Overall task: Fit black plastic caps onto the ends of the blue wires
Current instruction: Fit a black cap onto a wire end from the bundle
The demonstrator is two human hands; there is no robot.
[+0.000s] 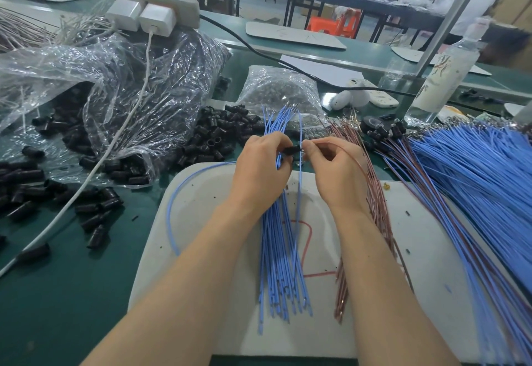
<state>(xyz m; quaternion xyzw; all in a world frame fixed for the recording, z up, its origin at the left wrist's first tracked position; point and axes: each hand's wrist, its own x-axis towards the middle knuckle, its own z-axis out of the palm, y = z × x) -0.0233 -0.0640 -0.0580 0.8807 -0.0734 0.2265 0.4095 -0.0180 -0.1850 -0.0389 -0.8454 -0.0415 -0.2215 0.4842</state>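
My left hand [260, 168] grips a bundle of blue wires [280, 253] that runs from the white board up past my fingers, and its fingertips pinch a black plastic cap [291, 150]. My right hand [335, 170] pinches a thin wire end right at the cap's open side, with a brown wire [363, 170] curving away over that hand. Loose black caps [214, 132] lie heaped on the green table beyond my left hand, with more caps [95, 210] scattered at the left.
A white board [201, 221] lies under my forearms. A large fan of blue wires [483, 170] and brown wires [380, 210] covers the right. Crumpled clear bags [121, 78], a bag of small parts [282, 89], a power strip [155, 3], a white cable [86, 175] and a bottle [443, 75] stand behind.
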